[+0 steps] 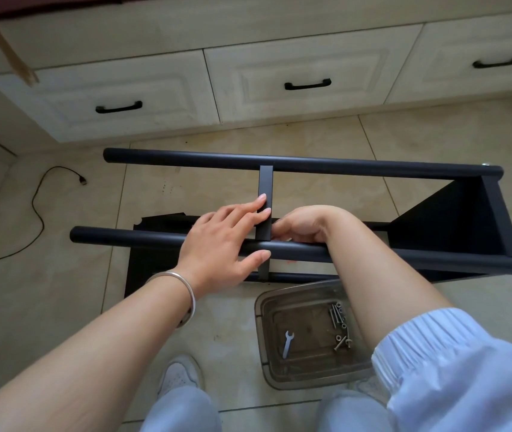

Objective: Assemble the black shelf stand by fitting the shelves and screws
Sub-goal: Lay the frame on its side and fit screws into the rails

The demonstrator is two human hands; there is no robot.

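We're pressing the left hand (pixel 223 241) flat to steady the near pole (pixel 373 255) and middle shelf (pixel 265 188), while the right hand (pixel 303 224) is curling in behind it, grip hidden.

Tiled floor (pixel 310 141), shelf stand (pixel 295 163), tray (pixel 262 338), cable (pixel 38 213)

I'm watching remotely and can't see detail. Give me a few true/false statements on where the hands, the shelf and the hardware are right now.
1. The left hand lies with straight fingers on the middle shelf and the near pole. True.
2. The wrench is in the right hand. False: it lies in the clear tray on the floor.
3. A shelf is already fitted at the stand's right end. True.
4. The loose screws are scattered on the tiles. False: they sit in the tray.
5. The right hand rests on a drawer handle. False: it is at the middle shelf, beside the near pole.
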